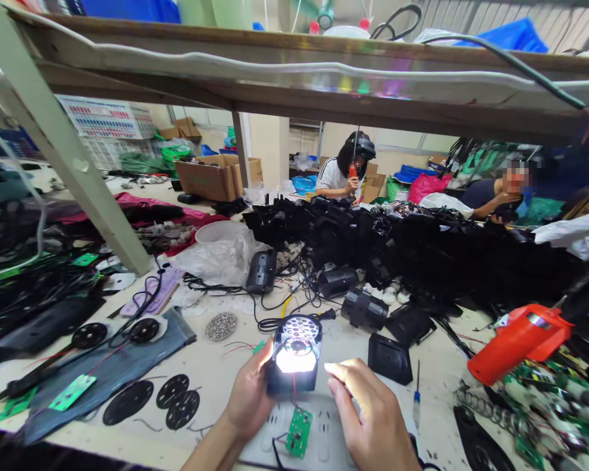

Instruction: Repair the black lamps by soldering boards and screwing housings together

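My left hand (250, 396) grips a black lamp head (295, 353) by its left side. The lamp is lit, with a honeycomb-patterned reflector at the top and a glaring white area below. A red wire runs down from it to a small green circuit board (299, 433) lying on a pale panel (324, 437). Just right of the lamp, my right hand (366, 412) has thumb and index finger brought close in a pinch, apart from the housing. Whatever the fingertips may hold is too small to make out.
An orange-red electric screwdriver (520, 343) hangs at right, above loose parts and a spring. A blue-handled screwdriver (417, 396) and black cover (390, 358) lie nearby. Screws fill a round dish (220, 326). Black housings (334, 229) pile behind. A shelf beam (294, 72) crosses overhead; two people sit opposite.
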### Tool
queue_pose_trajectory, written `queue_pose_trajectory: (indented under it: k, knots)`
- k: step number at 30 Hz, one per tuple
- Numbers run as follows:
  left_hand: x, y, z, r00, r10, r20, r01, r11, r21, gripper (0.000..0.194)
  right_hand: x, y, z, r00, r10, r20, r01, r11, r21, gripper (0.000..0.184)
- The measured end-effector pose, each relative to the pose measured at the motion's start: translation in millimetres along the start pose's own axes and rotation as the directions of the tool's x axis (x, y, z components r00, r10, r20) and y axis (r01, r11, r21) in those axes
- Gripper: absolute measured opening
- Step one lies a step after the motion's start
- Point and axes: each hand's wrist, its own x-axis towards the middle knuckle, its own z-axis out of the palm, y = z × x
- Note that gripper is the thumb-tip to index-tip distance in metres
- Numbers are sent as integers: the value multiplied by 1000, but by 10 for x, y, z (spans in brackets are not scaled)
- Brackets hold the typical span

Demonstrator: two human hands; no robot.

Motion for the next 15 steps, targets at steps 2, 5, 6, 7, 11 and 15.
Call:
queue_pose_trajectory:
  k: [2, 5, 6, 7, 11, 15]
  knots:
    - [5, 19, 48, 1000, -11, -2, 11, 1000, -17, 15, 4, 9, 29, 999, -23, 35, 24, 999, -37, 25]
    - [16, 43, 81, 999, -12, 33, 13, 999, -39, 21, 10, 6, 79, 996, -36, 80, 41, 997, -66, 29]
    - [17, 49, 80, 999, -15, 51, 18, 999, -52, 23, 11, -1, 95, 996, -30, 85, 36, 997, -66, 30]
    - [18, 54, 75, 997, -16, 70, 21, 998, -64, 25, 13, -10, 108, 996, -22, 87, 28, 998, -65, 30]
    - [24, 58, 45, 995, -20, 99, 27, 997, -76, 16, 28, -61, 131, 996, -14, 88, 20, 998, -57, 30]
    - [37, 67, 77, 997, -8, 74, 14, 996, -92, 9, 64, -104, 96, 999, -7, 47, 9, 999, -52, 31]
